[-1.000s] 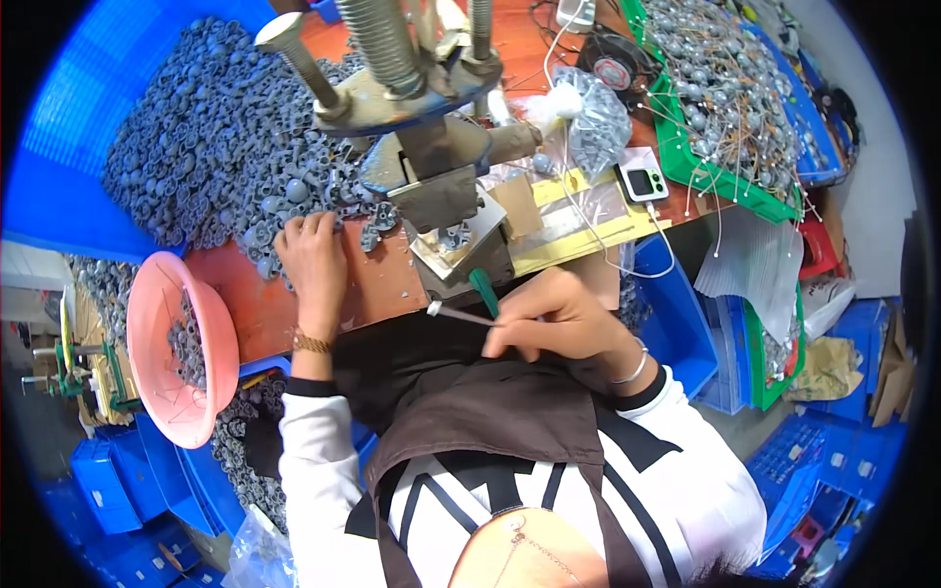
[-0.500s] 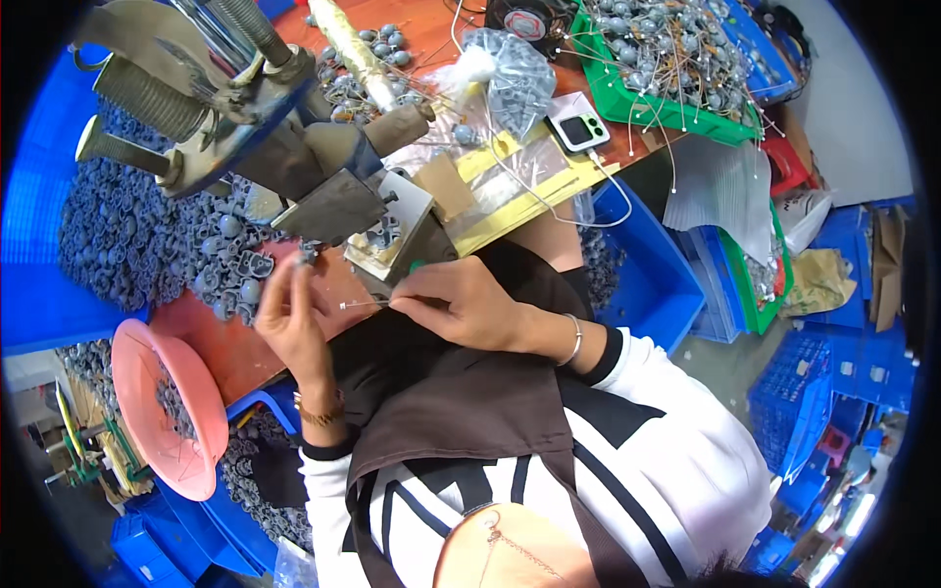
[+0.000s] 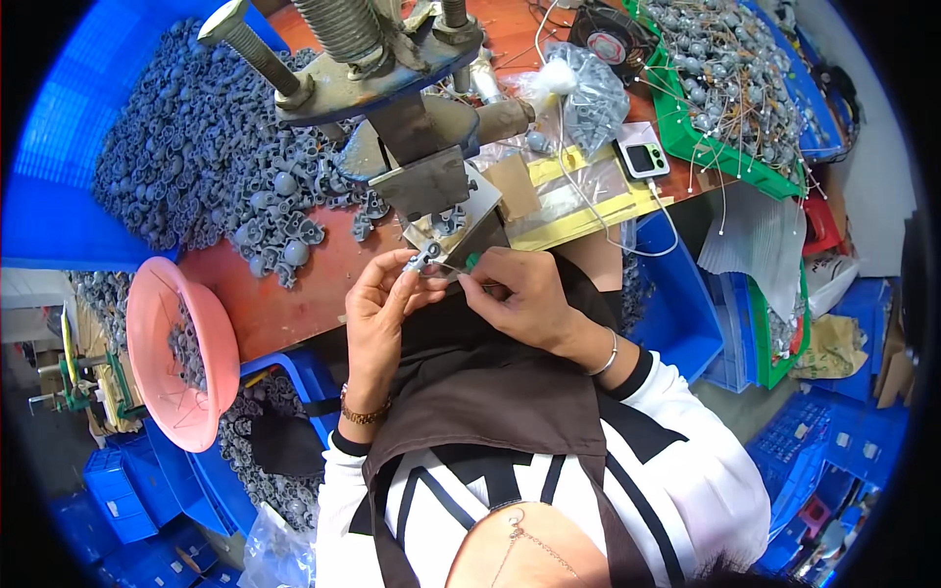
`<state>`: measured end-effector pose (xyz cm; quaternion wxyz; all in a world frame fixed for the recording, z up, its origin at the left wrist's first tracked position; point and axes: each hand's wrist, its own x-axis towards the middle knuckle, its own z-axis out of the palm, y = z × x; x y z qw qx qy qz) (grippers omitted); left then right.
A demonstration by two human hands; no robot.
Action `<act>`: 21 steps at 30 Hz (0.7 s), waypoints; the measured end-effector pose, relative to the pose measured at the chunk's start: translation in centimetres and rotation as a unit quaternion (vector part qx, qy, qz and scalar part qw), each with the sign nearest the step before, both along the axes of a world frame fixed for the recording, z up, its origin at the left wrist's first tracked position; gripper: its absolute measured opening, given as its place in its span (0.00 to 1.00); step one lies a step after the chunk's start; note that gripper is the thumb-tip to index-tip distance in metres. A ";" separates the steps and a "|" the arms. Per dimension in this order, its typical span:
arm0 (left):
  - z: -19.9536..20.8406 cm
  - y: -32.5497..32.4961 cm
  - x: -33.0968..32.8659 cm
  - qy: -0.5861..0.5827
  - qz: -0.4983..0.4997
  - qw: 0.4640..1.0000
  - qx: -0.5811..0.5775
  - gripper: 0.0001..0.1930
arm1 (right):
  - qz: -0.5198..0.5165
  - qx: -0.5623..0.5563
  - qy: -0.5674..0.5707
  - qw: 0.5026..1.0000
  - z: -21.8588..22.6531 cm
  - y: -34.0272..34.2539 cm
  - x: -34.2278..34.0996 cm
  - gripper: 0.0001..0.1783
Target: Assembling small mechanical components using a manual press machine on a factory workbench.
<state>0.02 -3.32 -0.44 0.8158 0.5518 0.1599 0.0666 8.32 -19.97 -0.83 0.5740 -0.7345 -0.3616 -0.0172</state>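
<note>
My left hand point(image 3: 380, 306) is closed, with a small grey plastic part point(image 3: 423, 258) pinched between thumb and fingertips. Close beside it, my right hand point(image 3: 524, 297) is closed in a pinch on a thin wire point(image 3: 453, 269), whose near end meets the grey part; whether it passes through is too small to tell. A bit of green shows at the right fingertips. Just beyond both hands stands a metal press point(image 3: 421, 147) with bolts and springs, and a grey part point(image 3: 450, 220) sits on its light block point(image 3: 480, 204).
A large heap of grey parts point(image 3: 216, 137) spreads across the red table point(image 3: 314, 323) at left. A pink basin point(image 3: 221, 363) stands at the table's left edge. Far right are a green tray point(image 3: 676, 127) of wired parts, a small fan point(image 3: 610, 44) and a white device point(image 3: 643, 157) on a cable.
My left hand has come away from the heap towards my right hand, now with a grey part in its fingers. The wire's end has met that part. The view has shifted left.
</note>
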 end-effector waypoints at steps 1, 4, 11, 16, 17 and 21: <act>0.1 0.0 0.0 0.000 0.000 1.000 0.000 0.12 | 0.000 0.000 0.000 1.000 0.0 0.0 0.0 0.08; 0.2 0.1 0.0 0.003 -0.004 1.000 -0.007 0.12 | 0.009 -0.017 -0.029 0.999 0.2 0.1 0.1 0.08; 1.2 -0.9 0.1 -0.137 -0.025 0.915 0.378 0.12 | 0.121 0.037 0.364 0.923 0.6 -0.1 0.8 0.08; 1.2 -1.2 -0.9 -0.168 0.055 0.884 0.432 0.10 | 0.186 0.136 0.564 0.793 0.0 -0.6 1.6 0.09; 0.4 -1.7 -1.1 -0.163 0.125 0.948 0.245 0.11 | 0.185 0.136 0.563 0.794 -0.7 -0.5 1.9 0.09; 0.7 -0.6 -0.2 -0.183 0.211 0.956 0.084 0.16 | 0.097 0.096 0.381 0.914 -0.6 -0.4 2.8 0.10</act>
